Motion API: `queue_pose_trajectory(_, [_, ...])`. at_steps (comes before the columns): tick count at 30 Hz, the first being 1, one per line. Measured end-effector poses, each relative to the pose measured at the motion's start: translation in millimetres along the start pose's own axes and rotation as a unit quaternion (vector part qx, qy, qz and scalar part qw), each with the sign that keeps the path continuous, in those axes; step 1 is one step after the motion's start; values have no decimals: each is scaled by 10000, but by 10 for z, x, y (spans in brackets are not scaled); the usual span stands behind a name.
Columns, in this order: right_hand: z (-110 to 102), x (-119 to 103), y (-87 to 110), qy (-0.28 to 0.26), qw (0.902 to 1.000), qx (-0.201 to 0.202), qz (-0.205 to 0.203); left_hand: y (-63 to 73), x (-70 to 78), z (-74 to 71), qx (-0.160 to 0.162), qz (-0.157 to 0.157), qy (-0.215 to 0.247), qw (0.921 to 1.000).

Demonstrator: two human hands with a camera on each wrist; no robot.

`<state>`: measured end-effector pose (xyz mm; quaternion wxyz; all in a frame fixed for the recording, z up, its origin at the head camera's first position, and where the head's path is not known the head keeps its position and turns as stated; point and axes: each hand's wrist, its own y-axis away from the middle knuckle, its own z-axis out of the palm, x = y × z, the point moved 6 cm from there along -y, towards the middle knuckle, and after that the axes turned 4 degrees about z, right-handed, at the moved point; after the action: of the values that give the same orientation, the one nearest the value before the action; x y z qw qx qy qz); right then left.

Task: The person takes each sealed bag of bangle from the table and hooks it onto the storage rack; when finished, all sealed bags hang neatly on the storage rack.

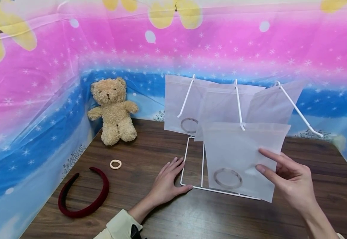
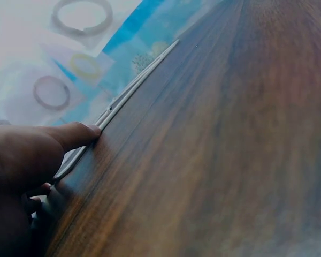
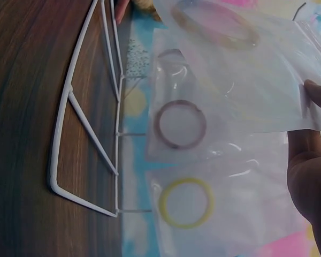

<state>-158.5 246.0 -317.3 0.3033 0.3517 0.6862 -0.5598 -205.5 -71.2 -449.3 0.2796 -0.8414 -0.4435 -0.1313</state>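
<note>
My right hand [image 1: 299,182] pinches the right edge of a translucent plastic bag [image 1: 239,149] between thumb and fingers. Inside the bag, near its bottom, lies a brownish bangle [image 1: 216,178]. The bag's top edge is at the tip of the middle prong of a white wire display rack [image 1: 202,166]; whether the prong passes through it cannot be told. My left hand [image 1: 167,186] rests with extended fingers against the left side of the rack's base, its thumb on the front wire. More bags hang behind, including one with a yellow bangle [image 3: 163,202] in the right wrist view.
Left of the rack, a dark red headband [image 1: 103,191] and a small cream ring [image 1: 112,164] lie on the brown wooden table [image 1: 143,146]. A tan teddy bear [image 1: 116,114] sits behind them. A patterned pink and blue cloth [image 1: 116,43] surrounds the table.
</note>
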Motion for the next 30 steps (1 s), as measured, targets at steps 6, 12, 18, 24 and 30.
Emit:
queue_pose_trajectory(6, [20, 72, -122, -149, 9998, 138, 84, 2, 0, 1, -14, -12, -13, 10000])
queue_pose_trajectory(12, [23, 226, -346, -390, 9989, 184, 189, 1, -6, -3, 4, -21, -27, 10000])
queue_pose_trajectory(18, [9, 474, -598, -727, 9966, 229, 312, 0, -1, -7, -7, -27, -110, 9999])
queue_pose_trajectory(24, [14, 589, -767, -1037, 9928, 316, 515, 1, -2, 7, -53, -45, -121, 9999])
queue_pose_trajectory(30, [19, 654, -837, -1045, 9914, 459, 637, 8, -6, 2, -42, -53, -153, 9999])
